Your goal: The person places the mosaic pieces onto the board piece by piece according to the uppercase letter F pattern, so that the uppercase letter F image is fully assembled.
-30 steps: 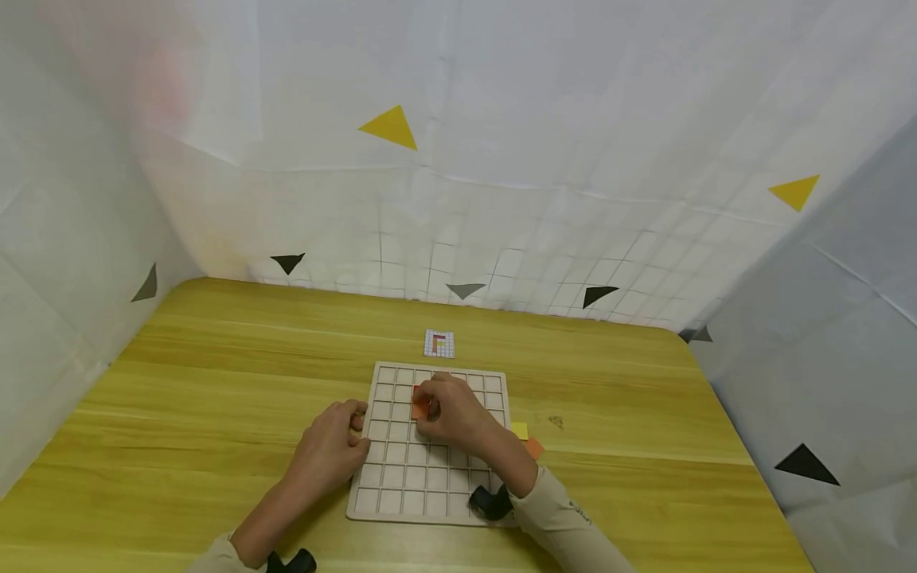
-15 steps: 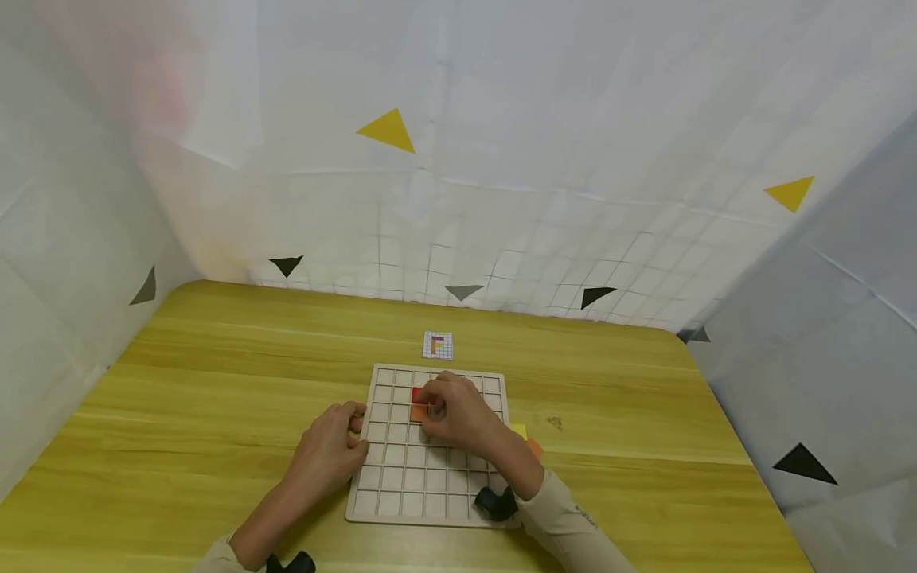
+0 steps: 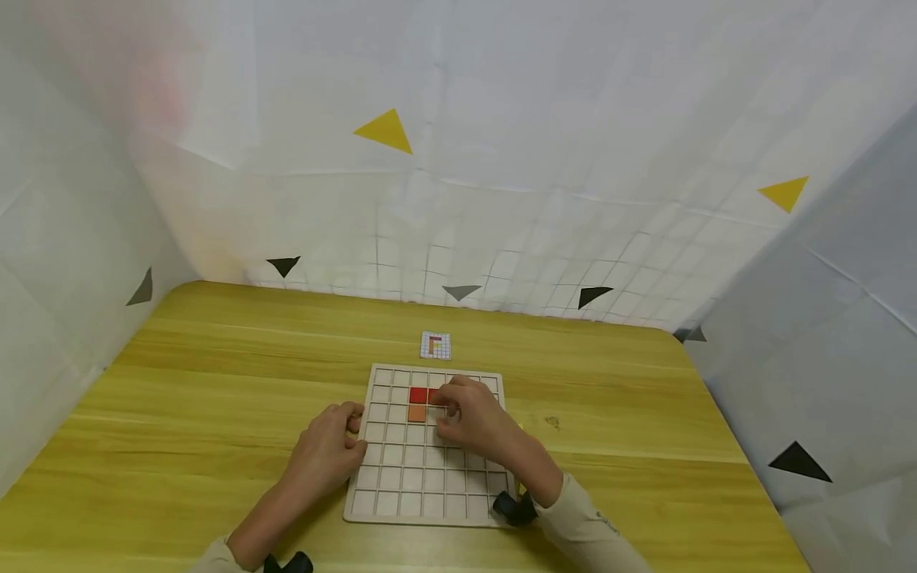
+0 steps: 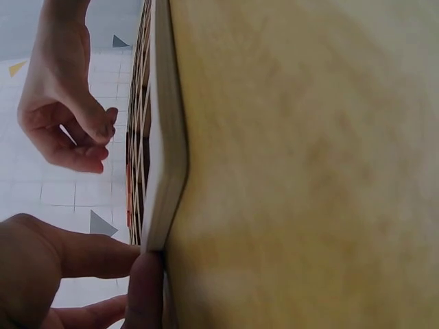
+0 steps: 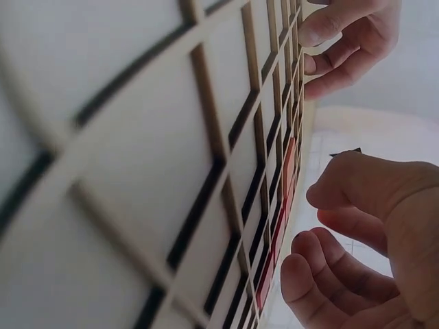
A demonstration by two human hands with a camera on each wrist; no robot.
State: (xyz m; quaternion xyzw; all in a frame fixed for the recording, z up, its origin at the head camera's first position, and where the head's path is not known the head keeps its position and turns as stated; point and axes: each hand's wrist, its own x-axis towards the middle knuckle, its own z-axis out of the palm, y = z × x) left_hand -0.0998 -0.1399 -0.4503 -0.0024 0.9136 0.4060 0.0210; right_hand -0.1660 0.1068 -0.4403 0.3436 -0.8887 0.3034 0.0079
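Note:
A light wooden grid board [image 3: 390, 477] lies flat on the table. Its left edge is held by my left hand [image 3: 328, 452], thumb and fingers at the rim in the left wrist view. In the upper rows sit a red tile [image 3: 419, 395], a second red tile [image 3: 433, 395] to its right, partly covered by fingers, and an orange tile [image 3: 417, 413] below the first. Over the board, beside the second red tile, is my right hand [image 3: 476, 422]. Its fingers are loosely bent, and the right wrist view has a gap between thumb [image 5: 343, 181] and fingers with nothing in it.
Behind the board lies a small printed card [image 3: 435, 345] with a coloured grid pattern. A sliver of yellow tile [image 3: 520, 430] shows by my right forearm, mostly hidden. White sheets [image 3: 573, 119] with triangle marks enclose the wooden table [image 3: 215, 374].
My right hand has shifted right from the orange and first red tiles, uncovering them and part of the second red tile. The left hand stays at the board's edge.

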